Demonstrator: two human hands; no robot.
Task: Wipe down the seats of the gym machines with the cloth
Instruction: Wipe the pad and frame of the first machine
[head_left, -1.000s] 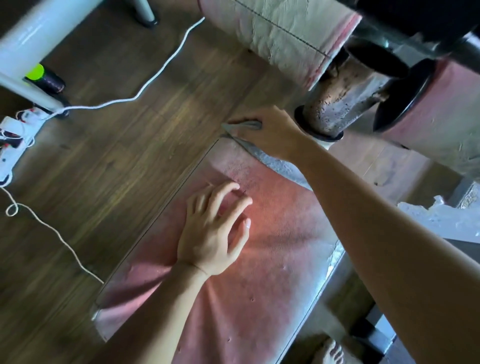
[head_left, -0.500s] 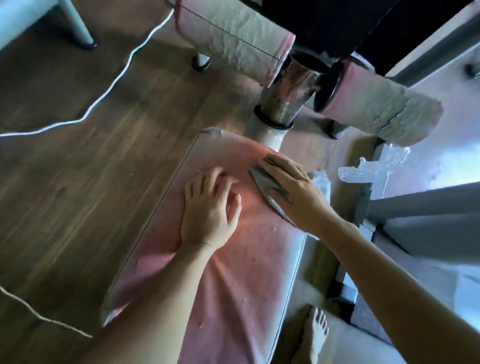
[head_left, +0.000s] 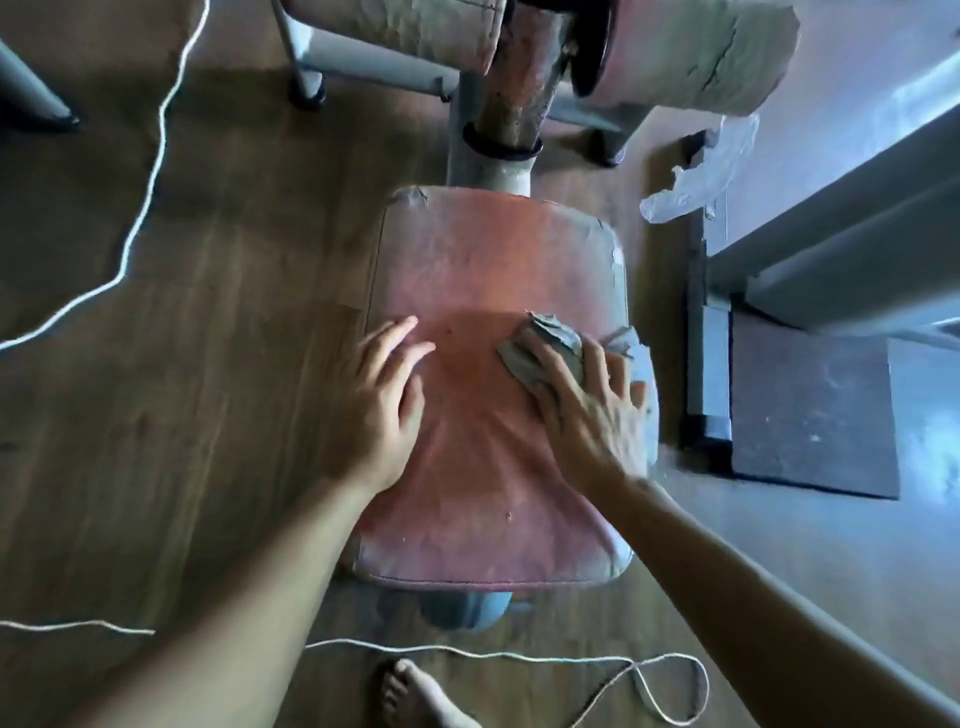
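A worn pink padded seat of a gym machine fills the middle of the view. My right hand presses a crumpled grey cloth flat on the seat's right side, near its edge. My left hand rests flat on the seat's left side with fingers spread, holding nothing. The cloth bunches out from under my right fingers toward the far end.
Two cracked padded rollers and a rusty post stand beyond the seat. A white cord runs over the wooden floor on the left and in front. A dark mat and crumpled plastic lie right. My bare foot is below.
My right hand has dragged the cloth from the seat's far left corner toward me and to the right side. The left hand stayed on the seat. The view swung to centre on the seat.
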